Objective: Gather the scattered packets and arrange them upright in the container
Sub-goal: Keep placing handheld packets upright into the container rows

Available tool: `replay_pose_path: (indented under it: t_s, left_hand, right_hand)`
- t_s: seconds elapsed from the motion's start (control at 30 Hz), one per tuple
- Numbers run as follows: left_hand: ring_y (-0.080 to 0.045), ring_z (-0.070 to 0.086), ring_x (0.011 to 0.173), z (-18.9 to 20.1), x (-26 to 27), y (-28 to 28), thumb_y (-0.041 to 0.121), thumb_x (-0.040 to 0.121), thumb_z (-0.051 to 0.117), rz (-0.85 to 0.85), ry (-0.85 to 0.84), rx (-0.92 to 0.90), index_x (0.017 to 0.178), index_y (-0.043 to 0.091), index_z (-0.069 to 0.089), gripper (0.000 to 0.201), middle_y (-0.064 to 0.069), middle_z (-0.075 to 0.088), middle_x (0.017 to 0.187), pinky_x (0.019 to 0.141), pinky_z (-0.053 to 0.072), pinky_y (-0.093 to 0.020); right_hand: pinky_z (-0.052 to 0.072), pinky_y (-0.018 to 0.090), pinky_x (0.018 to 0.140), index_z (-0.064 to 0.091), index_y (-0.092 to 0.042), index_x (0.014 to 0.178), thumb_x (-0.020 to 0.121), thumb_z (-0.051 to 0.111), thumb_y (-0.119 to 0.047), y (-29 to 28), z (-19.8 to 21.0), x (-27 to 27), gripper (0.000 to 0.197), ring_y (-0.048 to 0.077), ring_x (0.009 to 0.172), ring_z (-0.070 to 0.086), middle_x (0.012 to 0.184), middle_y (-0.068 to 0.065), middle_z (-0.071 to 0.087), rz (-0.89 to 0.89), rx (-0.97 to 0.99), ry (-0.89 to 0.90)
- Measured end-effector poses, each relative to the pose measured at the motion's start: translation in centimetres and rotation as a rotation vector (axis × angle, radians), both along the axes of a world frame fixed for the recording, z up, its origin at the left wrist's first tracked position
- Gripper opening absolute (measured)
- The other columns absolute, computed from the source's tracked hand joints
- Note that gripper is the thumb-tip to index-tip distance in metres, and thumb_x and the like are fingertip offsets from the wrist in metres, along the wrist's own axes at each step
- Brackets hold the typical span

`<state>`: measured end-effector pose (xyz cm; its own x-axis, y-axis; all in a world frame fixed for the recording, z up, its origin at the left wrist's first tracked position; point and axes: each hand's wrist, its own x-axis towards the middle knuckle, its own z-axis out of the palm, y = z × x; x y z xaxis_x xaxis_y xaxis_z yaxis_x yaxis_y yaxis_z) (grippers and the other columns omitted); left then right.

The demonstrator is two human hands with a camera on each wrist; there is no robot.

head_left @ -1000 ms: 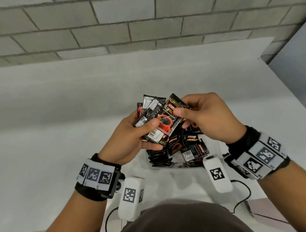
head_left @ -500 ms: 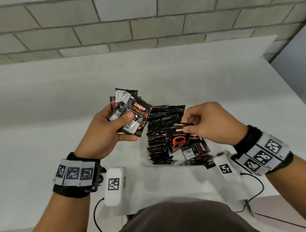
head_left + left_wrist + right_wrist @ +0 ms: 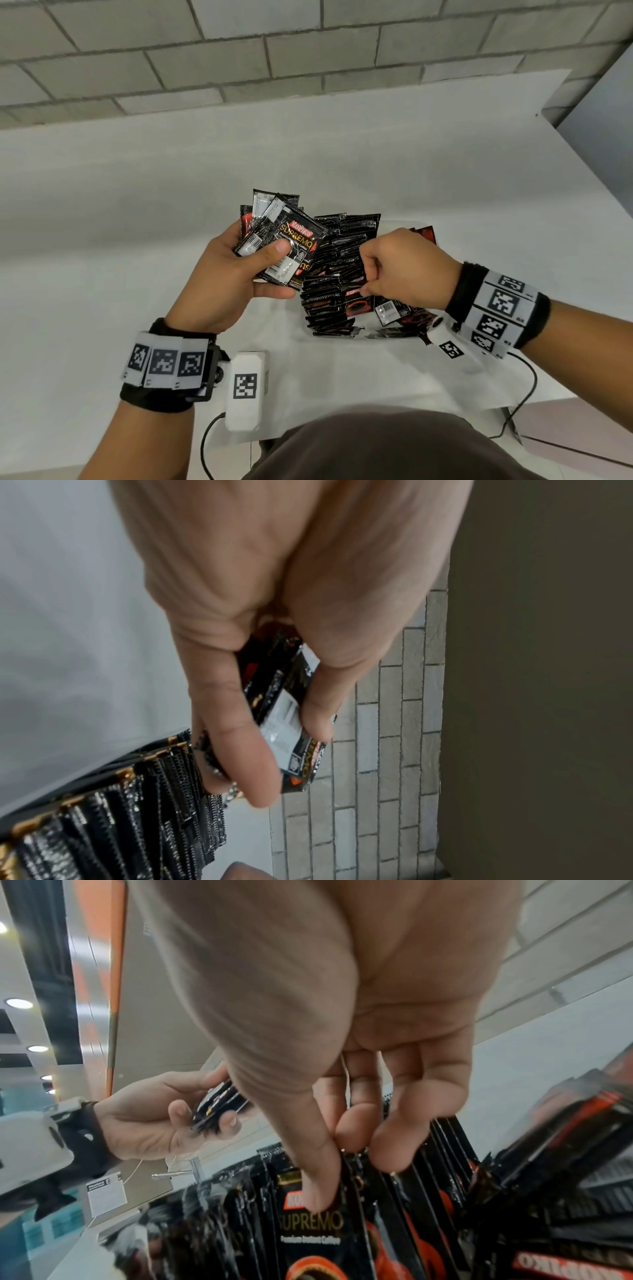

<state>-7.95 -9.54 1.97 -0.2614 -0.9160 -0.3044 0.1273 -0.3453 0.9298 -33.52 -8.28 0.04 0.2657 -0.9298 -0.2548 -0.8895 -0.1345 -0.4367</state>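
My left hand [image 3: 274, 270] holds a fanned bundle of black coffee packets [image 3: 286, 236] above the white table, just left of the container; the bundle [image 3: 284, 718] sits between thumb and fingers. The white container [image 3: 397, 226] holds a row of upright packets [image 3: 334, 274] along its left side. My right hand [image 3: 364, 291] is down in the container, its thumb and fingers pinching the top edge of one packet [image 3: 311, 1229] that stands beside the row. Loose packets [image 3: 390, 310] lie flat in the container's right part, partly hidden under my right wrist.
The white table [image 3: 137, 222] runs back to a grey brick wall [image 3: 308, 44]; its right edge slants down at the right. A black cable [image 3: 524, 394] hangs off the near edge by my right forearm. A dark garment [image 3: 376, 445] fills the bottom of the head view.
My right hand left the bundle, dropped into the container, took hold of one packet and now pinches it beside the upright row. My left hand shifted left with its bundle.
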Motion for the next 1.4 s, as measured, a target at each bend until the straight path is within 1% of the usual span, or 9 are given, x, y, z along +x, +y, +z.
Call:
replay_pose_path:
  t_s: [0.33, 0.53, 0.77, 0.9, 1.0, 1.17, 1.23, 1.3, 1.4]
  left_hand:
    - [-0.028, 0.075, 0.08, 0.2, -0.8, 0.1, 0.017, 0.08, 0.072, -0.03, 0.005, 0.018, 0.128, 0.011, 0.063, 0.049, -0.01, 0.077, 0.104, 0.055, 0.061, -0.035]
    - [-0.027, 0.075, 0.084, 0.9, -3.1, 0.5, 0.019, 0.08, 0.073, -0.11, 0.053, 0.045, 0.125, 0.013, 0.064, 0.046, -0.01, 0.076, 0.107, 0.055, 0.06, -0.034]
    - [-0.027, 0.076, 0.086, 1.5, -4.5, 0.6, 0.034, 0.088, 0.064, -0.126, 0.136, 0.143, 0.127, 0.013, 0.064, 0.044, -0.011, 0.075, 0.11, 0.053, 0.06, -0.033]
    - [-0.028, 0.076, 0.09, 1.3, -4.4, 0.7, 0.025, 0.091, 0.063, -0.123, 0.169, 0.166, 0.131, 0.013, 0.063, 0.041, -0.011, 0.075, 0.116, 0.056, 0.061, -0.035]
    - [-0.028, 0.076, 0.093, 1.1, -4.3, 0.8, 0.017, 0.089, 0.064, -0.12, 0.18, 0.165, 0.134, 0.01, 0.059, 0.046, -0.014, 0.074, 0.12, 0.058, 0.061, -0.035]
    - [-0.035, 0.072, 0.106, 0.8, -4.2, 0.8, 0.011, 0.085, 0.068, -0.066, 0.169, 0.133, 0.134, 0.007, 0.058, 0.05, -0.015, 0.072, 0.123, 0.06, 0.062, -0.039]
    - [-0.037, 0.07, 0.111, 0.6, -4.2, 0.7, 0.011, 0.086, 0.069, -0.054, 0.139, 0.108, 0.131, 0.009, 0.06, 0.047, -0.013, 0.073, 0.121, 0.061, 0.062, -0.041]
    - [-0.036, 0.071, 0.109, 0.5, -4.1, 0.6, 0.011, 0.086, 0.069, -0.054, 0.121, 0.1, 0.129, 0.01, 0.061, 0.044, -0.011, 0.074, 0.119, 0.062, 0.062, -0.042]
    - [-0.033, 0.073, 0.105, 0.5, -4.0, 0.4, 0.01, 0.088, 0.068, -0.05, 0.113, 0.099, 0.127, 0.011, 0.062, 0.04, -0.011, 0.075, 0.117, 0.063, 0.063, -0.042]
  right_hand:
    - [0.056, 0.039, 0.068, 0.058, -0.028, 0.083, 0.073, 0.086, -0.042, -0.3, 2.3, -0.9, 0.033, 0.011, 0.059, 0.062, 0.065, -0.005, 0.066, -0.084, -0.003, -0.088]
    - [0.051, 0.033, 0.066, 0.065, -0.023, 0.085, 0.07, 0.083, -0.053, 0.8, 6.7, 0.5, 0.038, 0.022, 0.069, 0.062, 0.075, 0.001, 0.068, -0.221, -0.111, -0.599]
    - [0.055, 0.034, 0.054, 0.064, -0.018, 0.102, 0.07, 0.091, -0.013, 0.4, 5.0, 0.8, 0.042, 0.017, 0.055, 0.058, 0.073, 0.004, 0.059, -0.37, -0.048, -0.814]
    - [0.058, 0.032, 0.064, 0.067, -0.018, 0.097, 0.076, 0.087, -0.01, 0.3, 4.3, 0.4, 0.03, 0.019, 0.065, 0.066, 0.089, 0.008, 0.064, -0.4, -0.06, -0.799]
    - [0.062, 0.048, 0.07, 0.065, -0.008, 0.094, 0.084, 0.078, 0.0, 0.4, 4.3, 0.0, 0.019, 0.035, 0.07, 0.073, 0.097, 0.019, 0.072, -0.452, -0.037, -0.949]
    - [0.056, 0.042, 0.063, 0.052, 0.017, 0.082, 0.07, 0.063, -0.004, 0.3, 4.5, -1.3, 0.026, 0.031, 0.069, 0.069, 0.088, 0.02, 0.07, -0.569, -0.134, -1.095]
    - [0.056, 0.048, 0.07, 0.048, 0.01, 0.065, 0.068, 0.048, 0.002, 0.5, 4.8, -1.5, 0.009, 0.037, 0.086, 0.071, 0.097, 0.018, 0.075, -0.547, -0.143, -1.23]
    - [0.057, 0.045, 0.075, 0.042, -0.008, 0.057, 0.07, 0.043, 0.007, 0.6, 4.9, -1.2, 0.019, 0.044, 0.085, 0.069, 0.088, 0.021, 0.073, -0.497, -0.074, -1.395]
    - [0.045, 0.032, 0.072, 0.041, -0.012, 0.069, 0.064, 0.057, -0.001, 0.6, 4.6, -0.6, 0.02, 0.021, 0.065, 0.053, 0.073, 0.011, 0.05, -0.428, 0.041, -1.44]
